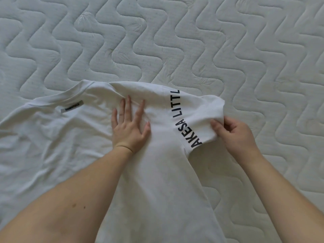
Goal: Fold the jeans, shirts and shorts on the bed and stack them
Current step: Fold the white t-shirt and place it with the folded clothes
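A white T-shirt point(57, 137) lies spread on the bed, collar and grey neck label point(72, 106) toward the upper left. Black lettering point(184, 118) runs along a folded-over part on the right. My left hand point(128, 123) lies flat with straight fingers on the shirt's upper middle, pressing the cloth down. My right hand point(231, 130) pinches the hem of the right sleeve point(208, 111) between thumb and fingers, lifting it a little off the bed. Both forearms reach in from the bottom edge and hide part of the shirt's lower half.
The quilted white mattress point(175, 41) with a wavy stitch pattern fills the whole view around the shirt. No other clothes show in this frame.
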`<action>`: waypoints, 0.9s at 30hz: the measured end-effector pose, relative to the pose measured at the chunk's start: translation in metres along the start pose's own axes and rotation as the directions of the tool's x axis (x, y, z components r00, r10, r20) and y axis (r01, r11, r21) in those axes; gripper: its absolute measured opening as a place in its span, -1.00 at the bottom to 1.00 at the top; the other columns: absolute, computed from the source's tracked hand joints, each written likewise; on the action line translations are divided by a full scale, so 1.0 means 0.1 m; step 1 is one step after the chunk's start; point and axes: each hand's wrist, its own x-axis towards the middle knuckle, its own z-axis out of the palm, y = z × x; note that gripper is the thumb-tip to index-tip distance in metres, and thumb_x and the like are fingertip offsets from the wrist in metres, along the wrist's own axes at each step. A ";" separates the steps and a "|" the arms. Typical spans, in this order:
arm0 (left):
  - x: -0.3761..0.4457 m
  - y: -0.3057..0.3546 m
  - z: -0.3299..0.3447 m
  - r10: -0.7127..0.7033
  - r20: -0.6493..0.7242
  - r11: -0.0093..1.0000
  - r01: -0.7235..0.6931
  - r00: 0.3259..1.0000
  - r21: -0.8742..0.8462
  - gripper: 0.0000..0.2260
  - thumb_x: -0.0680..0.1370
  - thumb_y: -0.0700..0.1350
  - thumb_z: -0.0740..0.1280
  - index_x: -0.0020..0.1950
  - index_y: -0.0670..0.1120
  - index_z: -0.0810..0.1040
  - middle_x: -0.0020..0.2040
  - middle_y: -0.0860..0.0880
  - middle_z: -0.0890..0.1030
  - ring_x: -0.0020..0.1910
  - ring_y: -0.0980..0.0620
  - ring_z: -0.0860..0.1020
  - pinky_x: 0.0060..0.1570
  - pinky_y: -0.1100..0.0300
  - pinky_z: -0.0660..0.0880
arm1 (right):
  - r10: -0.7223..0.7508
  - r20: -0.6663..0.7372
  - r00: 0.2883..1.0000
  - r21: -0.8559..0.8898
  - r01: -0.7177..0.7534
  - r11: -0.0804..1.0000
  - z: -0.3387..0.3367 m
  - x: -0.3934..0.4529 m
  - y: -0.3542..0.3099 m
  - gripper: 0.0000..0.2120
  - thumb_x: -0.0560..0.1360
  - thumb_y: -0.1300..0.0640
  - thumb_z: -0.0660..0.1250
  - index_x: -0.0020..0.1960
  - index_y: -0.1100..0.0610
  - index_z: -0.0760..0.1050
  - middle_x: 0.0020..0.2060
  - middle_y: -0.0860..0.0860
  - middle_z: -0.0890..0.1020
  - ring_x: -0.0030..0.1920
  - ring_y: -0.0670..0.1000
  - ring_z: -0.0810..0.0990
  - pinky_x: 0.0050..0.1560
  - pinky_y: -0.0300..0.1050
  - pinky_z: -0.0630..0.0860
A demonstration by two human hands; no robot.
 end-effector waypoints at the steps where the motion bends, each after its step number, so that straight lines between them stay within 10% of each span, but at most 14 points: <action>1: 0.00 0.00 0.01 -0.010 -0.008 1.000 0.010 1.000 -0.009 -0.29 0.50 0.24 0.09 0.60 0.09 -0.03 0.61 -0.12 0.00 0.59 -0.06 -0.02 0.51 -0.08 -0.10 | -0.015 -0.009 1.000 -0.073 0.014 0.997 -0.04 -0.06 0.03 -0.86 0.52 -0.02 0.40 -0.12 0.03 0.66 -0.22 0.03 0.70 -0.22 -0.09 0.59 -0.16 -0.15 0.49; 8: 0.00 0.02 0.00 -0.012 -0.038 1.000 0.011 0.999 -0.015 -0.25 0.48 0.23 0.10 0.60 -0.06 0.06 0.61 -0.06 0.06 0.58 -0.04 0.03 0.52 -0.10 -0.05 | 0.305 0.113 0.946 -0.444 -0.227 0.867 -0.10 -0.31 0.35 -0.66 0.57 -0.04 0.32 -0.34 0.05 0.58 -0.47 -0.05 0.64 -0.40 -0.07 0.57 -0.31 -0.28 0.40; 12: 0.00 0.03 -0.03 -0.005 -0.048 1.000 0.003 0.999 -0.024 -0.28 0.48 0.22 0.09 0.60 0.00 0.07 0.61 -0.03 0.08 0.58 -0.04 0.04 0.51 -0.10 -0.07 | 0.184 -0.109 0.977 -0.069 -0.192 0.979 -0.01 -0.28 0.30 -0.91 0.58 0.05 0.32 0.07 -0.05 0.54 -0.13 -0.04 0.67 -0.31 -0.08 0.63 -0.26 -0.34 0.46; 15: 0.00 0.03 -0.03 -0.010 -0.045 1.000 0.009 0.999 -0.022 -0.28 0.48 0.22 0.09 0.60 0.02 0.06 0.61 -0.03 0.07 0.58 -0.03 0.03 0.51 -0.08 -0.09 | -0.046 -0.337 0.940 -0.196 -0.023 0.980 0.00 -0.09 0.15 -0.69 0.59 0.04 0.29 0.32 0.02 0.42 0.03 -0.11 0.58 -0.10 -0.24 0.58 -0.04 -0.40 0.43; 20: 0.00 0.03 -0.02 -0.008 -0.038 1.000 0.008 0.999 -0.008 -0.30 0.48 0.22 0.10 0.60 0.05 0.06 0.61 -0.01 0.07 0.58 -0.04 0.03 0.51 -0.10 -0.07 | -0.168 -0.021 0.986 -0.525 0.132 0.841 0.14 0.55 -0.21 -0.64 0.63 0.09 0.23 0.40 0.12 0.41 0.27 0.05 0.54 0.30 0.10 0.45 0.36 0.04 0.32; 27: 0.00 0.02 -0.02 -0.002 -0.039 1.000 0.001 0.999 -0.019 -0.30 0.48 0.22 0.12 0.60 0.10 0.03 0.61 0.00 0.05 0.58 -0.04 0.02 0.51 -0.12 -0.05 | -0.107 -0.035 0.994 -0.532 0.072 0.844 0.18 0.86 -0.30 -0.86 0.50 -0.06 0.42 -0.15 -0.02 0.54 -0.31 -0.11 0.55 -0.18 0.01 0.50 -0.24 -0.21 0.31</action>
